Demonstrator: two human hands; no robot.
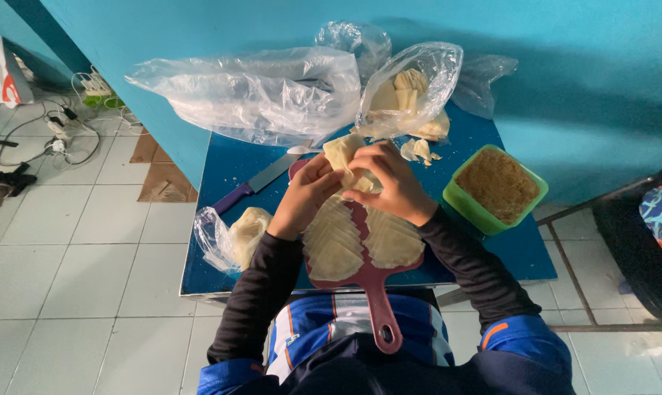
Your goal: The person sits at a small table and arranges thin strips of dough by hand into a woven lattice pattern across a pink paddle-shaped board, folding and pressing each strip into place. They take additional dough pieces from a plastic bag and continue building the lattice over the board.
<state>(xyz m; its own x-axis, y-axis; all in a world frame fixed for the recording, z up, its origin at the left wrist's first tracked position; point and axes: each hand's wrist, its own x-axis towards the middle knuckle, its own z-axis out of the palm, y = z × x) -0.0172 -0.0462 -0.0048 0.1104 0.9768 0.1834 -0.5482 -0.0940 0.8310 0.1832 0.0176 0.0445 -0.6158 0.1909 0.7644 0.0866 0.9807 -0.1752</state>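
We see both hands meeting over the far end of a red paddle-shaped board (375,281) that lies on a small blue counter (228,172). The left hand (307,194) and the right hand (389,183) are curled together around one pale wrapper sheet (343,155), fingers pinched on it from either side, so that it stands lifted just above the board. On the board we see two overlapping rows of folded pale wrappers (334,241), one row to the left and one to the right of the board's middle, and the handle points toward the near edge, over the person's lap.

To the left of the board lies a knife (261,179) with a purple handle, and near it, at the near left corner, a small plastic bag with a pale lump inside (236,234). At the far side we see a large crumpled clear bag (258,91) and, to its right, an open clear bag holding more wrapper sheets (407,91). A green tub of brown crumbs (496,186) sits at the right, apart from the hands
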